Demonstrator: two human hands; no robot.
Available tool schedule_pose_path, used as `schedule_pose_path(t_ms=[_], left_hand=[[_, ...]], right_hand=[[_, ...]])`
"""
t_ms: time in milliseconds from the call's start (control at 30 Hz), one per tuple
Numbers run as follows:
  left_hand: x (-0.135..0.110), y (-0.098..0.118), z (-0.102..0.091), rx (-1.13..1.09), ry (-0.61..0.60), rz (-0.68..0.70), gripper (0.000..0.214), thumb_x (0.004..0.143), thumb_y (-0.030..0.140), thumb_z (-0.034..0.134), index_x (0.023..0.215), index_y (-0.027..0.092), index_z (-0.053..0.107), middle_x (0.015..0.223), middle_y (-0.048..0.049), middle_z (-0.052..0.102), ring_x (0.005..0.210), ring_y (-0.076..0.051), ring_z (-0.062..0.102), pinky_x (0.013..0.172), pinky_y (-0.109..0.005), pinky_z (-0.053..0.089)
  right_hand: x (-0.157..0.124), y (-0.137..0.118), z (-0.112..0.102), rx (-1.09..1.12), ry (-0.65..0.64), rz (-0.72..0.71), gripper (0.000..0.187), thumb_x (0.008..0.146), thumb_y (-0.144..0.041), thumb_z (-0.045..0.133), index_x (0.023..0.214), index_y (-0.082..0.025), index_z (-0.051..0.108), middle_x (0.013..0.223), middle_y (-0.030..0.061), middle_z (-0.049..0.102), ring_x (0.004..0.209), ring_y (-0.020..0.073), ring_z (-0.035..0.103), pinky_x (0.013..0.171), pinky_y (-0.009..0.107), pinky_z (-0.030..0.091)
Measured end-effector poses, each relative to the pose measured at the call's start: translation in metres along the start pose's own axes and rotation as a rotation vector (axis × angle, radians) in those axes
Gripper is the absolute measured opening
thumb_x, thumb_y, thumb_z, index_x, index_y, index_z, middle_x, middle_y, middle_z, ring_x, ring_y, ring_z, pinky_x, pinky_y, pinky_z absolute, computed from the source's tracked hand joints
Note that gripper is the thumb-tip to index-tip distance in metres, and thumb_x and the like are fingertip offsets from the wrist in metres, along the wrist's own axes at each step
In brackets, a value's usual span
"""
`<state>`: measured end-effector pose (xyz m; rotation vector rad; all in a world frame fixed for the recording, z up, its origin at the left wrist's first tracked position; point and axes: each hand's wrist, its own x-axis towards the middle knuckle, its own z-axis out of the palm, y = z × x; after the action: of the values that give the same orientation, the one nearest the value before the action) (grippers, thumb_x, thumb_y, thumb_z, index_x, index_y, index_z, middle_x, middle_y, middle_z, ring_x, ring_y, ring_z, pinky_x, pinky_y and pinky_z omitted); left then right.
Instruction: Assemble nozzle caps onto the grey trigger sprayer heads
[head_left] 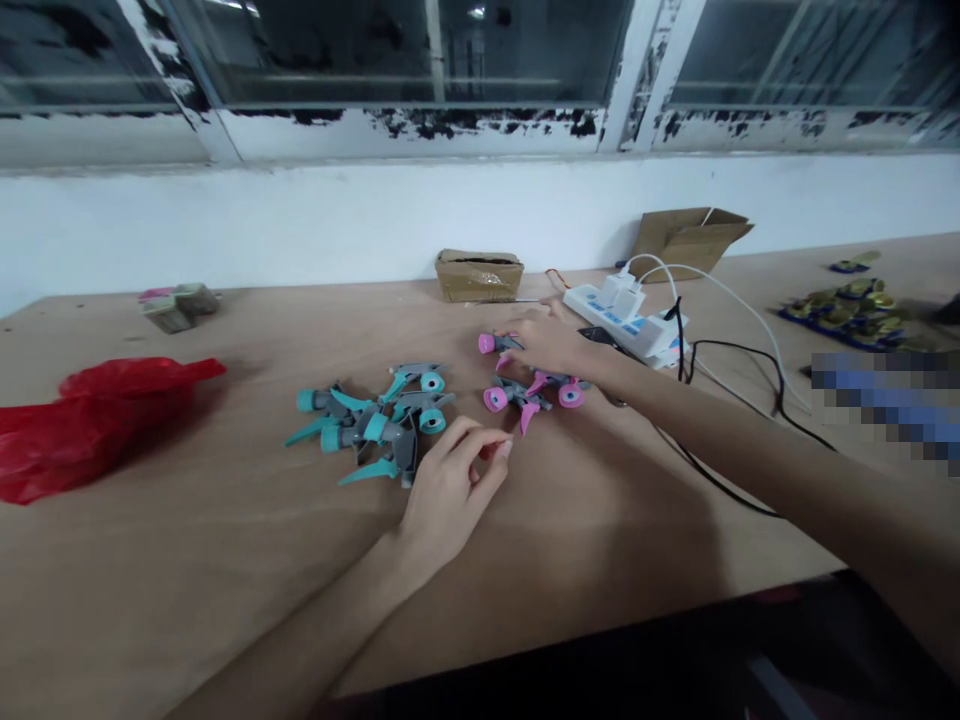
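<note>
My right hand (551, 342) reaches over a small group of grey-and-pink trigger sprayer heads. Its fingers are closed on one pink sprayer head (487, 343) at the group's far side, partly hidden by the hand. More pink sprayer heads (517, 396) lie just below that hand on the table. My left hand (454, 488) hovers in front of them, thumb and forefinger pinched together, with nothing visible between them. Immediately left of it sits a pile of grey-and-teal sprayer heads (405, 425), several of them lying on their sides, with nozzles and triggers pointing different ways.
A white power strip (626, 325) with plugs and trailing cables lies right of the pink group. Cardboard boxes, one small (480, 277) and one open (690, 240), stand by the wall. A red plastic bag (97, 415) lies left; gold-and-blue parts (847, 312) lie far right.
</note>
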<state>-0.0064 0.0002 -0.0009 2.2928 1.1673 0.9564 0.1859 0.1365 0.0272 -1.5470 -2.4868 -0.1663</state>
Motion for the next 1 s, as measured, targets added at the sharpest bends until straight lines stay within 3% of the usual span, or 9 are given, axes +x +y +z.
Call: schedule_pose_path(t_ms=[233, 367, 467, 533, 633, 767, 867, 1000], left_hand=[[-0.003, -0.002, 0.003, -0.011, 0.018, 0.044, 0.016, 0.088, 0.017, 0.045, 0.09, 0.018, 0.06, 0.082, -0.0017, 0.053, 0.069, -0.011, 0.053, 0.058, -0.022, 0.047], [-0.004, -0.004, 0.005, 0.001, 0.015, 0.056, 0.015, 0.087, 0.016, 0.045, 0.089, 0.018, 0.06, 0.082, -0.0016, 0.053, 0.067, -0.011, 0.053, 0.061, -0.023, 0.047], [-0.003, -0.005, 0.003, -0.012, 0.032, 0.065, 0.015, 0.087, 0.015, 0.045, 0.09, 0.018, 0.059, 0.084, -0.0021, 0.053, 0.068, -0.011, 0.053, 0.061, -0.023, 0.046], [-0.002, -0.004, -0.001, -0.03, 0.069, 0.061, 0.014, 0.088, 0.016, 0.045, 0.09, 0.017, 0.059, 0.084, -0.002, 0.054, 0.067, -0.01, 0.052, 0.061, -0.023, 0.046], [-0.001, -0.001, -0.007, -0.058, 0.149, 0.041, 0.013, 0.089, 0.02, 0.046, 0.092, 0.018, 0.059, 0.083, -0.0014, 0.055, 0.067, -0.01, 0.053, 0.062, -0.023, 0.046], [-0.002, 0.002, -0.008, -0.152, 0.189, -0.015, 0.014, 0.091, 0.025, 0.043, 0.087, 0.017, 0.055, 0.073, 0.0, 0.056, 0.062, -0.01, 0.053, 0.056, -0.021, 0.044], [-0.004, 0.005, -0.005, -0.172, 0.147, 0.001, 0.009, 0.087, 0.022, 0.048, 0.083, 0.017, 0.054, 0.068, 0.0014, 0.054, 0.059, -0.009, 0.051, 0.055, -0.021, 0.043], [-0.003, 0.006, 0.001, -0.213, 0.002, 0.017, 0.003, 0.079, 0.015, 0.056, 0.079, 0.017, 0.054, 0.074, 0.0011, 0.053, 0.063, -0.009, 0.051, 0.055, -0.02, 0.042]], right_hand=[[0.032, -0.009, 0.015, -0.085, -0.113, -0.031, 0.033, 0.087, -0.034, 0.052, 0.114, -0.016, 0.052, 0.115, 0.008, 0.055, 0.099, 0.0192, 0.056, 0.083, 0.041, 0.048], [0.04, -0.011, 0.023, -0.07, -0.092, -0.023, 0.031, 0.087, -0.035, 0.051, 0.112, -0.017, 0.053, 0.116, 0.0077, 0.055, 0.099, 0.0192, 0.056, 0.083, 0.04, 0.048], [0.036, -0.016, 0.018, -0.02, -0.003, -0.009, 0.03, 0.086, -0.04, 0.049, 0.103, -0.017, 0.059, 0.115, 0.0102, 0.058, 0.109, 0.0262, 0.051, 0.088, 0.044, 0.042], [0.026, -0.021, 0.007, 0.028, 0.069, 0.002, 0.033, 0.088, -0.041, 0.045, 0.105, -0.017, 0.059, 0.111, 0.0118, 0.062, 0.111, 0.0293, 0.051, 0.09, 0.047, 0.036], [-0.004, -0.031, -0.014, 0.112, 0.114, -0.019, 0.034, 0.089, -0.043, 0.042, 0.109, -0.019, 0.056, 0.099, 0.0079, 0.067, 0.098, 0.0243, 0.058, 0.092, 0.046, 0.031], [-0.059, -0.041, -0.035, 0.398, -0.001, -0.272, 0.032, 0.081, -0.051, 0.052, 0.1, -0.026, 0.061, 0.084, -0.0025, 0.068, 0.085, 0.0175, 0.061, 0.091, 0.039, 0.032], [-0.095, -0.045, -0.035, 0.512, -0.044, -0.339, 0.032, 0.078, -0.05, 0.057, 0.1, -0.027, 0.061, 0.09, -0.0034, 0.068, 0.089, 0.0161, 0.06, 0.089, 0.035, 0.035], [-0.119, -0.049, -0.022, 0.616, -0.052, -0.302, 0.03, 0.075, -0.045, 0.063, 0.096, -0.024, 0.062, 0.089, -0.0008, 0.066, 0.084, 0.0147, 0.059, 0.078, 0.03, 0.041]])
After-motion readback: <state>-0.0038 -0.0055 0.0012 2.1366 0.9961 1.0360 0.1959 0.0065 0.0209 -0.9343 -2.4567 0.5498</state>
